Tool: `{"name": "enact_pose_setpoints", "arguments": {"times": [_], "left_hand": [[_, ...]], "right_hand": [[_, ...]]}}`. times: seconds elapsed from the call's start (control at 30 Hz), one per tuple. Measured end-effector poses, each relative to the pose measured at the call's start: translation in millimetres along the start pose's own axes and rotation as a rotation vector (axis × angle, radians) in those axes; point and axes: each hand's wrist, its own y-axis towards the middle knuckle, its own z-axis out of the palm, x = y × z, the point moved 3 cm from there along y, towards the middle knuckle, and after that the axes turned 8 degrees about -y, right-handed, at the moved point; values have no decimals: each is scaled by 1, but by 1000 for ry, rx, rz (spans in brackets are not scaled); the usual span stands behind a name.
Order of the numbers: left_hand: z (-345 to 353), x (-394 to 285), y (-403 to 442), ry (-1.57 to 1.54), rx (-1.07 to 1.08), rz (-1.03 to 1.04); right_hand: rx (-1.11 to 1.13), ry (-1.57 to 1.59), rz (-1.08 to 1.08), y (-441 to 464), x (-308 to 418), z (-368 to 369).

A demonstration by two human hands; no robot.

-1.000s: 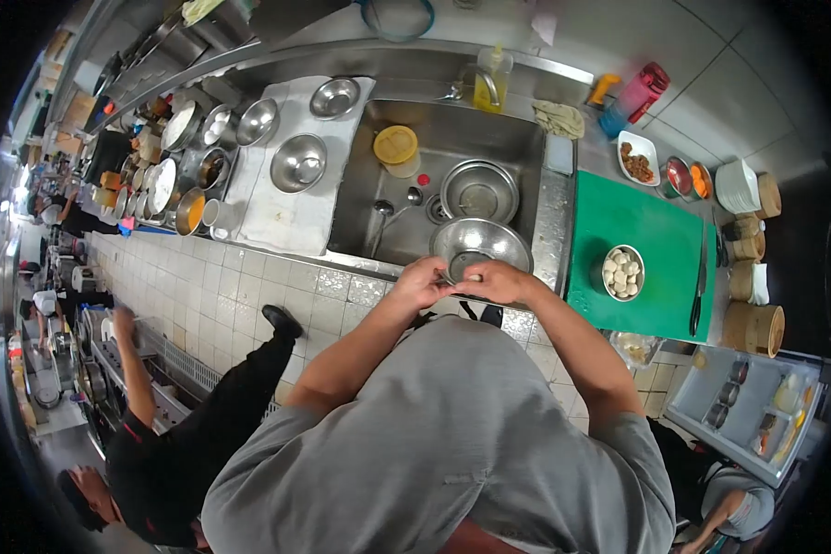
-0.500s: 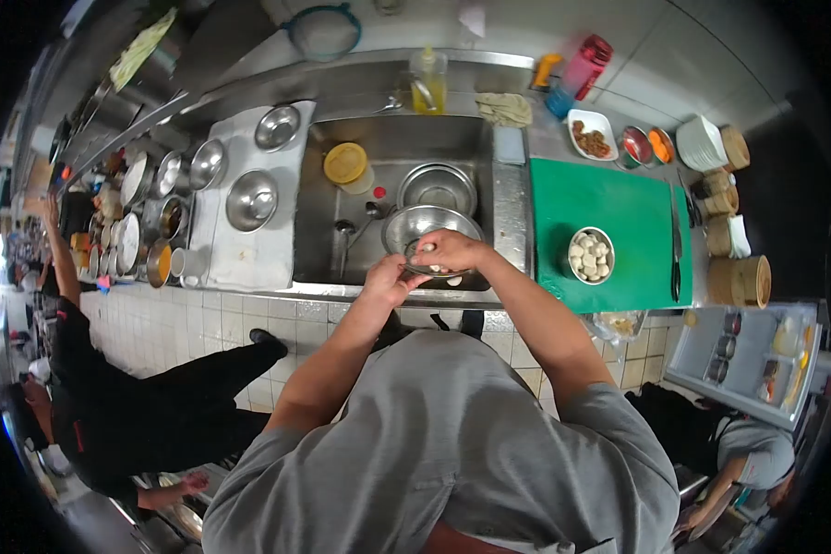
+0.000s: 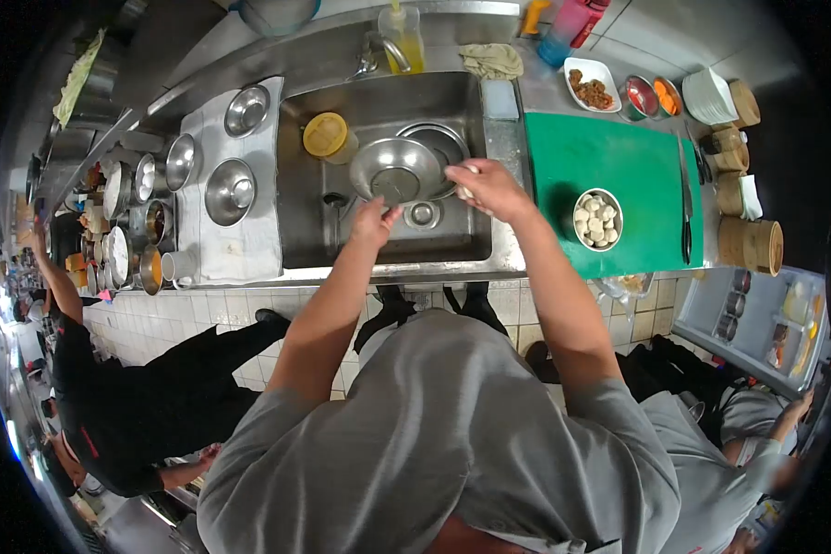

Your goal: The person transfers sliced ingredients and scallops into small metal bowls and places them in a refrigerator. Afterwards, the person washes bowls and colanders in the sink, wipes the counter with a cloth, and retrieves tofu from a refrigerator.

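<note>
My left hand grips the near rim of a shiny metal bowl over the sink. Some water seems to lie in that bowl. Behind it, partly covered, another metal bowl rests in the sink. My right hand is closed around a few whitish pieces that look like button mushrooms, just right of the bowls. On the green cutting board stands a small metal bowl filled with similar white mushrooms.
A knife lies along the board's right side. A yellow-lidded tub sits in the sink, below the faucet. Metal bowls stand on a white cloth at left. Co-workers are on both sides.
My right hand has moved from over the bowl to the right, carrying white pieces. My left hand has shifted left and up with the bowl. Another person appears at lower right.
</note>
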Motion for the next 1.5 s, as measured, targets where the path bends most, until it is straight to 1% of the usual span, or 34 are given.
{"name": "enact_pose_setpoints", "arguments": {"times": [0.03, 0.07, 0.1, 0.13, 0.17, 0.23, 0.3, 0.33, 0.4, 0.43, 0.5, 0.53, 0.6, 0.67, 0.7, 0.77, 0.93, 1.0, 1.07, 1.1, 1.13, 1.17, 1.2, 1.23, 1.27, 1.3, 1.33, 1.37, 1.4, 1.43, 1.47, 1.5], "left_hand": [[-4, -3, 11, -19, -42, -11], [-7, -6, 19, -20, -46, -15], [-8, -5, 26, 129, -42, -68], [-6, -1, 34, 276, -32, -122], [-4, 7, 42, 274, -30, -130], [-4, 44, 51, 958, 197, -268], [11, 83, 60, 1557, 477, -222], [8, 104, 74, 1556, 485, -228], [3, 157, 99, 2115, 909, 286], [8, 174, 105, 2108, 925, 280], [14, 212, 120, 2221, 768, 50], [-10, 242, 152, 2270, 899, 203], [-53, 301, 212, 2348, 1119, 588], [-69, 354, 248, 2297, 1326, 521], [-61, 349, 239, 2306, 1299, 453], [-45, 337, 215, 2300, 1224, 371], [-30, 307, 188, 2215, 1194, 277], [-23, 287, 173, 2173, 1177, 246], [-16, 262, 157, 2114, 1183, 268], [-6, 247, 149, 2149, 1267, 368], [-7, 222, 142, 1988, 1128, 120], [23, 177, 92, 1810, 992, -111], [22, 152, 84, 1411, 543, -463], [28, 121, 59, 1199, 518, -444], [25, 100, 52, 936, 639, -361], [47, 69, 25, 993, 544, -282], [46, 44, 35, 942, 564, -254], [46, 16, 37, 894, 557, -182], [52, -13, 44, 833, 535, -102], [62, -40, 65, 725, 463, -56], [62, -67, 80, 602, 368, 2], [75, -84, 90, 601, 456, 219]], "right_hand": [[4, 1, 8, -10, -7, -4], [-52, -21, 23, -24, -15, -11], [-111, -44, 39, -39, -23, -16], [-118, -12, 71, -56, -32, -18], [-125, 21, 105, -74, -41, -18], [-145, 141, 232, -115, -58, -20], [-88, 297, 189, -155, -85, -29], [-112, 337, 231, -175, -103, -37], [-198, 363, 313, -220, -132, -54], [-260, 350, 354, -242, -143, -62], [-440, 390, 510, -287, -171, -77], [-465, 388, 522, -308, -181, -82], [-632, 532, 551, -350, -199, -91], [-720, 563, 574, -386, -209, -93], [-756, 597, 589, -398, -213, -92], [-766, 621, 547, -409, -214, -90], [-733, 803, 464, -407, -221, -83], [-708, 823, 432, -400, -229, -85], [-632, 872, 341, -387, -224, -89], [-608, 877, 350, -382, -226, -92], [-623, 885, 327, -376, -226, -94], [-604, 849, 319, -369, -223, -95], [-596, 812, 309, -363, -218, -97], [-575, 783, 317, -356, -211, -97], [-580, 763, 323, -352, -202, -96], [-520, 735, 303, -346, -193, -96], [-450, 706, 286, -340, -187, -96], [-505, 723, 261, -337, -187, -94], [-465, 732, 268, -327, -187, -91], [-405, 731, 279, -320, -185, -86], [-499, 688, 300, -322, -186, -83], [-550, 629, 317, -317, -189, -79]]}}
